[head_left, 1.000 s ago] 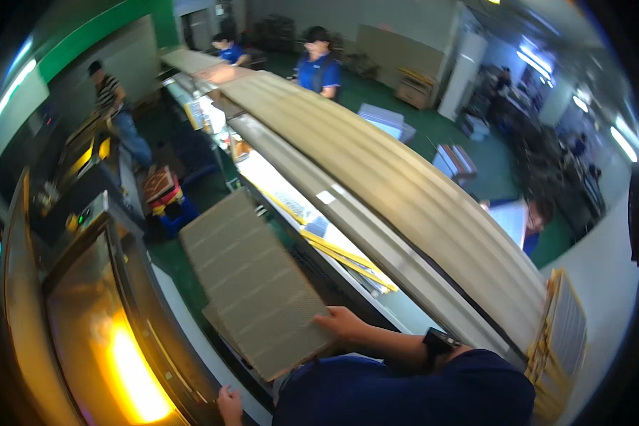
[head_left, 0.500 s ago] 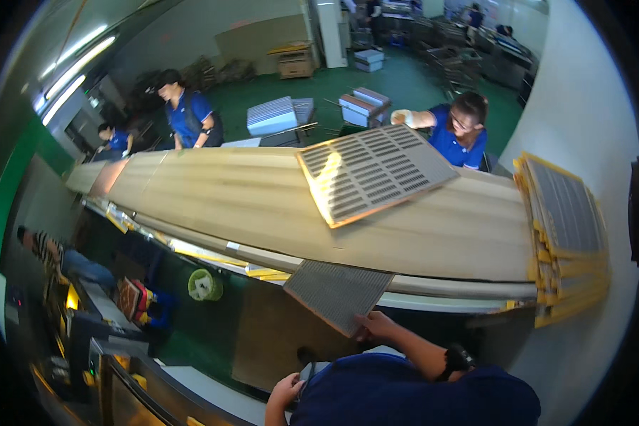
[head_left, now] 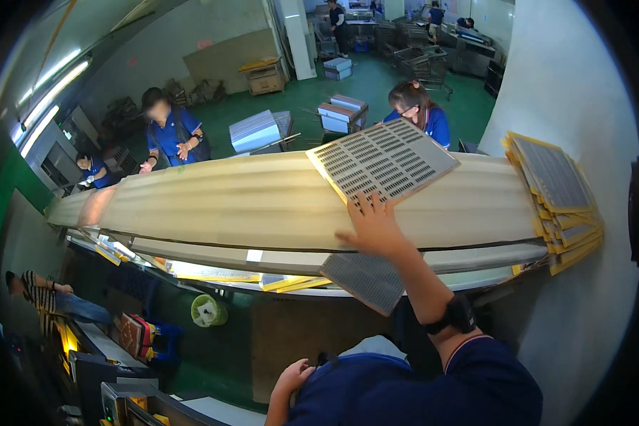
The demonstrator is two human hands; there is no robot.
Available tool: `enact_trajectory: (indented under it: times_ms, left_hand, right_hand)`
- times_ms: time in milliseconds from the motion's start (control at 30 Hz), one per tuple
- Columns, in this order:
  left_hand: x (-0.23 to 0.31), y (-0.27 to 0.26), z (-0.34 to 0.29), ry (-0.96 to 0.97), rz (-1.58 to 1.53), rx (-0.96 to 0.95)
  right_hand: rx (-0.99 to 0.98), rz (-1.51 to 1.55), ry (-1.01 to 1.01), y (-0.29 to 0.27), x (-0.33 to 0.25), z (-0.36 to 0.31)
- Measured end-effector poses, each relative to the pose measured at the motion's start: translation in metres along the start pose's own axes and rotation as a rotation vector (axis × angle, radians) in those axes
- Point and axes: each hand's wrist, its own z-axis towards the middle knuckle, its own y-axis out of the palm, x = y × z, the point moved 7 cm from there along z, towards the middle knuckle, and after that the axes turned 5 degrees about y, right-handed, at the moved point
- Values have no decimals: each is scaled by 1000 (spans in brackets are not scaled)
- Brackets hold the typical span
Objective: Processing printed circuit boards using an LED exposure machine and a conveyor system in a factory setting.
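Slotted panel [head_left: 397, 162]: far side of tabletop [head_left: 227, 202], right of centre. Your right hand [head_left: 380, 231] has fingers spread at its near corner; your left hand [head_left: 293, 376], fingers curled, contents unclear. Panel probably light, stiff; best held by opposite edges.

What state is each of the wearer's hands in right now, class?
Left hand: loosely curled by the waist; cannot tell whether it holds anything.
Right hand: open and spread at the near edge of a slotted panel.
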Motion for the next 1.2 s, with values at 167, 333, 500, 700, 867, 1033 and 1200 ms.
enact_trajectory:
  times_ms: [167,333,500,700,867,1033,1200]
  left_hand:
    - [-17,-32,-15,-16,-79,107]
    - [10,-54,13,68,-475,126]
    - [134,-116,7,291,-1248,156]
    - [187,-119,-12,529,-1786,202]
    - [158,-74,-54,220,-1386,710]
    - [102,-29,-155,189,-1373,1237]
    - [31,57,-308,-119,-1251,1929]
  right_hand:
    - [-94,75,-93,-4,-39,-66]
    - [50,138,-323,-10,-40,-116]
    - [-111,383,-548,-21,-18,-131]
    - [-307,530,-691,-11,0,-142]
    - [-277,617,-805,6,-3,-138]
    - [-405,796,-973,28,-52,-161]
    - [-746,913,-1224,49,-96,-218]
